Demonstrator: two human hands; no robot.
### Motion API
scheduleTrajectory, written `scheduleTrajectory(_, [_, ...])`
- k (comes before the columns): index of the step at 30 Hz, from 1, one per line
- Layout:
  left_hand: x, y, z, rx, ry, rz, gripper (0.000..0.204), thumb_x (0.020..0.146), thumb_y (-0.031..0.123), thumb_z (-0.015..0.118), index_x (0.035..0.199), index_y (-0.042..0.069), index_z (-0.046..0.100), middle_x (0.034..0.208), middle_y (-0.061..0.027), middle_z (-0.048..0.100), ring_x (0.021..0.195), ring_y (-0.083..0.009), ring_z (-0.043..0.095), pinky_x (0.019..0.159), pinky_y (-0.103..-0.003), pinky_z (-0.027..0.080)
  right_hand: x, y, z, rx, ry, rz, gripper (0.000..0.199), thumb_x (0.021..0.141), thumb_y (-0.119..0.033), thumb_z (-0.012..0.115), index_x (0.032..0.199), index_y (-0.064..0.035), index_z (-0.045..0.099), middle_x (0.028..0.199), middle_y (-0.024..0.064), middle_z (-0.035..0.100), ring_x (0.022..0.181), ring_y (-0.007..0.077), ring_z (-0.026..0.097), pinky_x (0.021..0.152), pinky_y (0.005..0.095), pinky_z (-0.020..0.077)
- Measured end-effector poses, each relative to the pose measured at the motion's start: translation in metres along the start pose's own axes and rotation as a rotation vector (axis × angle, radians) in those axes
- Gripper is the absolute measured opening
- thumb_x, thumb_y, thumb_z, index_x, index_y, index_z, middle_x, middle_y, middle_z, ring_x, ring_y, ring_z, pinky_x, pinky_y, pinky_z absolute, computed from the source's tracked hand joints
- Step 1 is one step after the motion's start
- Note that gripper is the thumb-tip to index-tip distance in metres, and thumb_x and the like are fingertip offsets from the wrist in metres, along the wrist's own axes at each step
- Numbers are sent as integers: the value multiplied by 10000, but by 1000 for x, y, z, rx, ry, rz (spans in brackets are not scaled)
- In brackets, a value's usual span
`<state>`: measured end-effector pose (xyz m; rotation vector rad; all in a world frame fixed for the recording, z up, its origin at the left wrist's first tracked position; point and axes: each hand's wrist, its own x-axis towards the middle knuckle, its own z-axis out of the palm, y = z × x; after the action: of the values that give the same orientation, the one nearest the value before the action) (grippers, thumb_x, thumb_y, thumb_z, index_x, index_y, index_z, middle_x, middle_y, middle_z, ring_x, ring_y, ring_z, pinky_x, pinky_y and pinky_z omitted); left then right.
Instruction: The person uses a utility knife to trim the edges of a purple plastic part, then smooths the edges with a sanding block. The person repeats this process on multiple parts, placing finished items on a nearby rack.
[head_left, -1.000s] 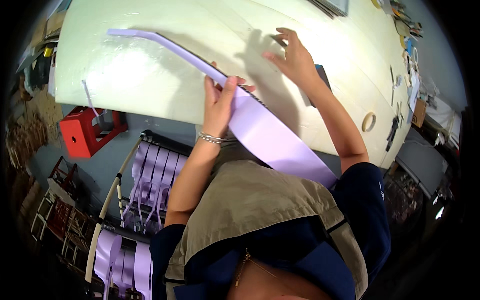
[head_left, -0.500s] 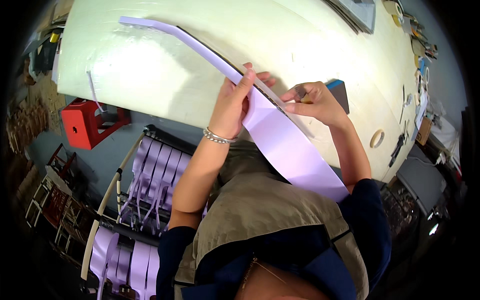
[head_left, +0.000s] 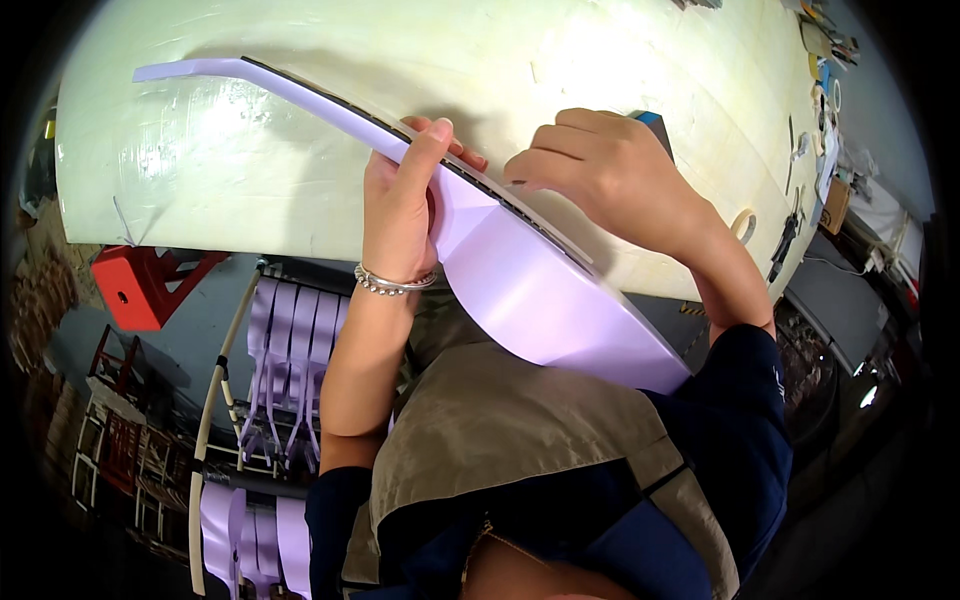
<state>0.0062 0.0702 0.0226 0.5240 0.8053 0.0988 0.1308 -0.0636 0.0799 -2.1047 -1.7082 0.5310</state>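
A lavender ukulele (head_left: 545, 290) is held on its edge against my body, its neck slanting up to the far left over the table. A dark fretboard edge runs along the side facing away from me. My left hand (head_left: 398, 205) is wrapped around the neck where it meets the body, thumb on the near side. Just beyond the fretboard's lower end, my right hand (head_left: 605, 170) is closed, knuckles up, fingertips close to the strip. A small dark bit shows at its fingertips, too little to name.
A pale covered table (head_left: 300, 200) spans the far side. Behind my right hand lies a blue-topped dark block (head_left: 655, 130), with a tape roll (head_left: 743, 225) farther right. At left are a red stool (head_left: 140, 290) and a rack (head_left: 212, 400) holding several lavender ukuleles (head_left: 290, 335).
The ukulele and my left hand have shifted left in the view. My right hand has turned knuckles up and moved slightly left and up; the small greyish thing in its fingers is now mostly hidden.
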Motion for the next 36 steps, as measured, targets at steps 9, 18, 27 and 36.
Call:
scheduleTrajectory(9, [1,-1,-1,43,-12,21,246,839,215,637,924,49,476,756,-58,551,706,-184,597,618,-304,474,10,-1,-1,-189,5,-182,95,628,-115,612,719,-102,586,637,-14,492,620,144,518,528,275,454])
scheduleTrajectory(18, [3,-3,-3,44,-27,45,277,840,218,635,951,21,475,752,-71,561,695,-181,601,607,-299,478,10,-4,-7,-248,-94,-190,211,594,-121,625,804,-118,606,707,-54,544,606,130,472,516,246,427])
scheduleTrajectory(27, [2,-1,-3,40,-33,44,246,846,198,626,930,17,482,742,-73,570,691,-172,608,599,-288,482,15,-8,-7,-238,-67,-173,91,600,-124,612,668,-105,556,595,-28,500,577,146,495,507,274,433])
scheduleTrajectory(36, [2,-1,-1,37,-16,43,240,845,193,632,929,22,485,740,-74,575,684,-175,612,599,-288,485,17,-4,-10,-204,-128,-154,179,594,-120,610,771,-126,587,632,-44,523,562,146,472,482,270,415])
